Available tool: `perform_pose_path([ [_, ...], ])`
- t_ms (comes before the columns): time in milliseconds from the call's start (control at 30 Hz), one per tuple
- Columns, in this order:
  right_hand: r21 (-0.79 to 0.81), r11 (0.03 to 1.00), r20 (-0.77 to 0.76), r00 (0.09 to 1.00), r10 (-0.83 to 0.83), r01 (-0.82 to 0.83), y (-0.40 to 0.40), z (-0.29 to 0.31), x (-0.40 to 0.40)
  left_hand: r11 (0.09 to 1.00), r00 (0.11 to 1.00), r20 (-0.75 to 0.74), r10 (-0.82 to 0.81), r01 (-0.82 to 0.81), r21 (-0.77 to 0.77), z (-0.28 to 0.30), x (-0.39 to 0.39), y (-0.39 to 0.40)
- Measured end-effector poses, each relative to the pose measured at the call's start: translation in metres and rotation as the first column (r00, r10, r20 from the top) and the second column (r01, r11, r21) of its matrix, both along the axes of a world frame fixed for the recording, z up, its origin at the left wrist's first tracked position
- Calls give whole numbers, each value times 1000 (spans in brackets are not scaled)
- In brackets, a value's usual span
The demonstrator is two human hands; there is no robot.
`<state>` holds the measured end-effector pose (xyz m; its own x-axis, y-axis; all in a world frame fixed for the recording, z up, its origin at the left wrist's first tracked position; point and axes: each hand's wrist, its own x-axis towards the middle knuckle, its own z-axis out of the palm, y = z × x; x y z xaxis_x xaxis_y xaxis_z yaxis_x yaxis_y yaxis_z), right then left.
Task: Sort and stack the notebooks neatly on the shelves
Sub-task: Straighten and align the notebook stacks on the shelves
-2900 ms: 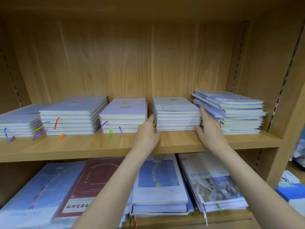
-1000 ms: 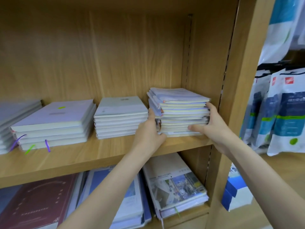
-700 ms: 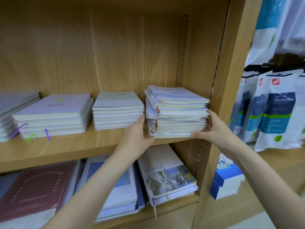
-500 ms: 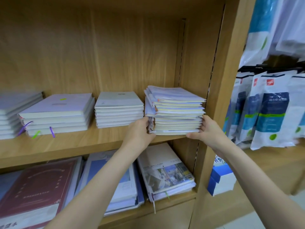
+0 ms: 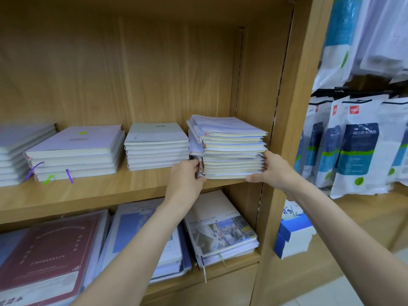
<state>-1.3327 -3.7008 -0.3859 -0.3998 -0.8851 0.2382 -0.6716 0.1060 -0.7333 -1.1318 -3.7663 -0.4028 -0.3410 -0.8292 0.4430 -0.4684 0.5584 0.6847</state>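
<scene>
Firmly clamped from both sides: rightmost notebook stack point(image 5: 229, 149), at the right end of the upper shelf point(image 5: 106, 193). Left hand point(image 5: 187, 177) at nine o'clock gripping its lower left corner, fingers curled; right hand point(image 5: 273, 171) at three o'clock cupping the lower right edge, thumb under. Just beside at nine o'clock, grey notebook stack point(image 5: 156, 146); further, lilac stack point(image 5: 75, 153) with ribbon markers. Close at three o'clock, wooden upright point(image 5: 293, 129). Below, at six o'clock, photo-cover books point(image 5: 220, 228). Far-left stack cut off by the edge; hanging packets point(image 5: 355, 146) blurred.
</scene>
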Motion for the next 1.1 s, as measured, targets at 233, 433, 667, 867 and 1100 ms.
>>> perform_pose_path([
  [233, -157, 975, 421, 882, 212, -159, 13, 0, -3, 994, 993, -93, -73, 80, 71, 0, 5, -4],
  [433, -298, 941, 467, 836, 290, -160, 4, 13, 3, 982, 975, -161, -155, 170, 78, 10, 3, -3],
  [667, -315, 939, 392, 882, 260, -137, 0, 13, 6, 984, 979, -110, -174, 177, 20, 4, -3, -6],
  [867, -286, 942, 408, 867, 288, -178, 1, 13, -2, 955, 941, -200, -273, 290, 58, 8, 0, -6],
  [1100, -238, 950, 356, 893, 277, -200, -13, 34, -10, 936, 889, -342, -305, 346, 65, 26, -14, -25],
])
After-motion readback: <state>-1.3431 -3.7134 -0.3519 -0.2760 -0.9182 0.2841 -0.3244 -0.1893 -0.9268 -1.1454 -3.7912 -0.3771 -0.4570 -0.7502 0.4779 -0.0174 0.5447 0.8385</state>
